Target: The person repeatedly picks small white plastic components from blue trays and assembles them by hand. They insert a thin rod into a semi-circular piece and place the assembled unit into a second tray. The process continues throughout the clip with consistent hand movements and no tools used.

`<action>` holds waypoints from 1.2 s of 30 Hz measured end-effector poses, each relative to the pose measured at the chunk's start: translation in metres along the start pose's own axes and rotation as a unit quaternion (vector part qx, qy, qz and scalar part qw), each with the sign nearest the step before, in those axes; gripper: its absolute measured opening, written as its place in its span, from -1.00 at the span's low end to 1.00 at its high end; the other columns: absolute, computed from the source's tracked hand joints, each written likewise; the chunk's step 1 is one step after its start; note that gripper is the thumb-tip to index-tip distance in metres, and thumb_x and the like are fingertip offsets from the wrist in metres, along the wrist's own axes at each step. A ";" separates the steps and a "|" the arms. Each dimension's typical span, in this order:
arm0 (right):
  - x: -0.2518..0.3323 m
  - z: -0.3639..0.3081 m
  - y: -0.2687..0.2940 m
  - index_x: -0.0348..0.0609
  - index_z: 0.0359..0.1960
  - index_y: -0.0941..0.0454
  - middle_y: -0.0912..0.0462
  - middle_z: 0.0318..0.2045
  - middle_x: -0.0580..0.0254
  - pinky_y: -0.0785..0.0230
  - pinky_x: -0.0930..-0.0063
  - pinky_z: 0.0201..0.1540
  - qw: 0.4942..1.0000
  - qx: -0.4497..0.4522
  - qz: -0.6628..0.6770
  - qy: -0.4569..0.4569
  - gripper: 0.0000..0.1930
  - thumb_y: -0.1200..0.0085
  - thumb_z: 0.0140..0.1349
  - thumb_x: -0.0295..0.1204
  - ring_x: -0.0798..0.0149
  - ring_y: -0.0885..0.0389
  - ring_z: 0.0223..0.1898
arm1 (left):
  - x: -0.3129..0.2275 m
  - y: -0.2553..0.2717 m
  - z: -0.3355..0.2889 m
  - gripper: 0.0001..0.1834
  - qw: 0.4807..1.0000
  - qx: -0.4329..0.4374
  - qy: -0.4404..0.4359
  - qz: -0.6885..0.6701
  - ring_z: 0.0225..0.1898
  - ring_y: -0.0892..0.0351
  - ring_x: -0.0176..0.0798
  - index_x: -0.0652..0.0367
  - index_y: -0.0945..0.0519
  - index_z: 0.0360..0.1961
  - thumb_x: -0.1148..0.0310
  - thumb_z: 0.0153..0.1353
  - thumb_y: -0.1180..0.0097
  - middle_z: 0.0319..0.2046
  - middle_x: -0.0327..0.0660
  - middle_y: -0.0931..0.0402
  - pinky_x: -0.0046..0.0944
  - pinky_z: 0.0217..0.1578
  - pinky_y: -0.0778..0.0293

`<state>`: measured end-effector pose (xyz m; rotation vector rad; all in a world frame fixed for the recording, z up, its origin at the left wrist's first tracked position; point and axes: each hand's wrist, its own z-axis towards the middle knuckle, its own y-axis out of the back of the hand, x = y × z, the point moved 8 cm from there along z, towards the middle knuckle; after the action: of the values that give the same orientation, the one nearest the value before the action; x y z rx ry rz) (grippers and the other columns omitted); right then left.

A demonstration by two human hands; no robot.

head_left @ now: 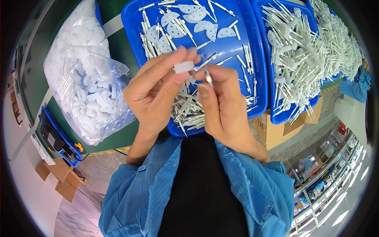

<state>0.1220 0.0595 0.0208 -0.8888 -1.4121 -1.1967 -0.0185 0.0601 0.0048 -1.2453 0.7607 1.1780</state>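
Above a blue tray (248, 27), my left hand (149, 93) pinches a small white plastic piece (184, 66) between thumb and fingers. Close beside it, my right hand (227, 106) has thumb and forefinger closed on a thin white-and-silver rod (208, 77). A dark metallic rod end (207, 61) slants up between the hands; whether it touches the plastic piece I cannot tell. In the tray, flat white fan-shaped pieces (196, 15) lie toward the far side. Loose rods (189, 112) are heaped at its near end, partly hidden by my hands.
At left, a clear plastic bag (81, 75) bulges with white plastic pieces. More blue trays stand at right, one piled with rods joined to white pieces (294, 55). A cardboard box (272, 128) sits below them. Beyond the bag is a small blue tray (61, 136) with dark items.
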 end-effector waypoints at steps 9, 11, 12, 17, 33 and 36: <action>0.015 0.007 0.000 -0.27 -0.09 -0.40 -0.69 -0.39 0.02 -0.50 0.30 -0.57 0.991 0.027 -0.123 0.054 -0.82 -0.09 0.33 -0.52 0.03 -0.71 -0.50 | 0.003 0.009 0.002 -0.70 1.000 -0.018 0.012 0.001 -0.16 -0.72 -0.16 0.43 -0.53 0.07 0.60 0.32 -0.10 -0.05 0.17 -0.62 -0.35 -0.19 -0.65; 0.020 0.008 0.000 -0.27 -0.13 -0.42 -0.68 -0.41 0.05 -0.48 0.31 -0.59 0.989 0.034 -0.125 0.075 -0.83 -0.12 0.32 -0.52 0.09 -0.69 -0.53 | 0.006 0.011 0.001 -0.71 0.999 -0.030 0.042 -0.016 -0.16 -0.72 -0.17 0.44 -0.53 0.05 0.62 0.30 -0.12 -0.05 0.17 -0.61 -0.34 -0.18 -0.65; 0.023 0.008 -0.001 -0.26 -0.15 -0.43 -0.66 -0.44 0.08 -0.46 0.33 -0.60 0.986 0.037 -0.136 0.089 -0.83 -0.13 0.31 -0.52 0.12 -0.68 -0.55 | 0.008 0.012 0.000 -0.71 0.997 -0.037 0.057 -0.024 -0.16 -0.72 -0.17 0.44 -0.53 0.04 0.62 0.29 -0.13 -0.05 0.17 -0.61 -0.34 -0.17 -0.65; 0.023 0.007 0.001 -0.28 -0.23 -0.50 -0.62 -0.53 0.18 -0.39 0.49 -0.57 0.978 0.000 -0.186 0.092 -0.91 -0.12 0.27 -0.63 0.31 -0.63 -0.62 | 0.004 0.013 -0.001 -0.70 0.999 -0.035 0.010 -0.027 -0.15 -0.71 -0.11 0.45 -0.56 -0.04 0.75 0.17 -0.20 -0.09 0.12 -0.60 -0.27 -0.12 -0.68; 0.029 0.010 0.007 -0.24 -0.25 -0.52 -0.56 -0.60 0.25 -0.23 0.56 -0.65 0.989 0.045 -0.131 0.044 -0.97 -0.09 0.31 -0.58 0.47 -0.49 -0.72 | 0.003 0.019 -0.006 -0.76 0.998 -0.042 -0.027 0.038 -0.20 -0.71 -0.18 0.40 -0.66 -0.26 0.78 0.00 -0.32 -0.18 0.08 -0.64 -0.33 -0.19 -0.66; 0.020 0.013 0.004 -0.25 -0.22 -0.50 -0.57 -0.52 0.19 -0.27 0.49 -0.62 0.996 0.091 -0.020 0.004 -0.95 -0.05 0.37 -0.53 0.37 -0.52 -0.65 | -0.004 0.011 -0.004 -0.76 0.998 -0.002 -0.055 -0.003 -0.17 -0.69 -0.18 0.42 -0.60 -0.23 0.79 0.05 -0.27 -0.14 0.09 -0.59 -0.34 -0.17 -0.64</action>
<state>0.1187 0.0715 0.0416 -0.7316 -1.5125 -1.0798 -0.0299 0.0547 0.0048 -1.1758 0.6723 1.2338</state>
